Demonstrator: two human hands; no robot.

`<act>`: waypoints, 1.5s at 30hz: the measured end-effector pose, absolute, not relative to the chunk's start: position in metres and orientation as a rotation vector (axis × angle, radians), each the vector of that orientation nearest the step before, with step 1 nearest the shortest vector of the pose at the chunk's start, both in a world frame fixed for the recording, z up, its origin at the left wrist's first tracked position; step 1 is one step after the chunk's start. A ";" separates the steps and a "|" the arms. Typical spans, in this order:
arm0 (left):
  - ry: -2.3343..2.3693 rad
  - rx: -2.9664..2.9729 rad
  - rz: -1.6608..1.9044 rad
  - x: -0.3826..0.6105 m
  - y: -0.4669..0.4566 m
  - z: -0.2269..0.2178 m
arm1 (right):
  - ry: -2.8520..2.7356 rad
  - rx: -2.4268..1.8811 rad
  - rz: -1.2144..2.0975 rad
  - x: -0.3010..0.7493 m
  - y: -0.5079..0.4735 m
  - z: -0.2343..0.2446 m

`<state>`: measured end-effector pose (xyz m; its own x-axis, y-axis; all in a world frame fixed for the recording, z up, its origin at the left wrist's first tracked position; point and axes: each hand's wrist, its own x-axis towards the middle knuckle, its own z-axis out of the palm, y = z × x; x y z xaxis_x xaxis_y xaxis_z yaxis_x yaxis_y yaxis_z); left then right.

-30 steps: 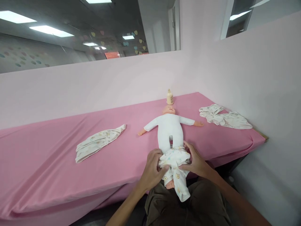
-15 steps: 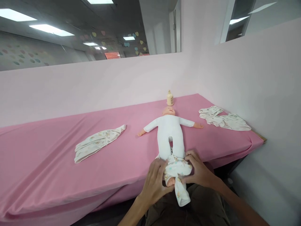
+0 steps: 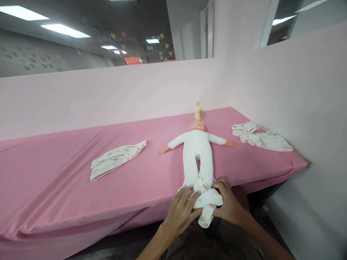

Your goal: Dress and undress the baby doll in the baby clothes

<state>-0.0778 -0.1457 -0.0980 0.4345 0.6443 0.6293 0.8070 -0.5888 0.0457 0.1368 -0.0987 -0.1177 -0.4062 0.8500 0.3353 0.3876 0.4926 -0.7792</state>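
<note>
A baby doll [image 3: 198, 146] in a white bodysuit lies on its back, arms spread, with its feet toward me at the table's front edge. Patterned white baby pants [image 3: 208, 198] are bunched around its lower legs, one leg of the cloth hanging past the edge. My left hand [image 3: 182, 208] grips the bunched cloth from the left, thumb underneath. From the right, my right hand [image 3: 229, 202] pinches the same cloth between fingers and thumb. The doll's feet are hidden by cloth and fingers.
The table has a pink sheet [image 3: 151, 173]. A folded patterned garment [image 3: 118, 159] lies left of the doll, and another crumpled patterned garment [image 3: 261, 136] lies right, by the wall. A cream pump bottle [image 3: 198, 112] stands behind the doll's head.
The doll's foot that showed by my left thumb is now covered. The hanging pant leg has drawn up and shifted slightly left. Both hands remain on the cloth.
</note>
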 end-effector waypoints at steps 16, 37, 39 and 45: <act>-2.657 -2.208 -1.565 -0.041 -0.172 -0.075 | -1.686 -1.174 1.080 0.128 -0.137 -0.092; -2.863 -2.146 -1.415 -0.038 -0.186 -0.100 | -1.605 -1.428 1.291 0.135 -0.145 -0.088; -2.802 -2.258 -1.473 -0.043 -0.185 -0.094 | -1.629 -1.424 1.356 0.138 -0.141 -0.082; -2.729 -2.744 -2.049 -0.065 -0.181 -0.069 | -1.643 -1.073 1.791 0.158 -0.134 -0.058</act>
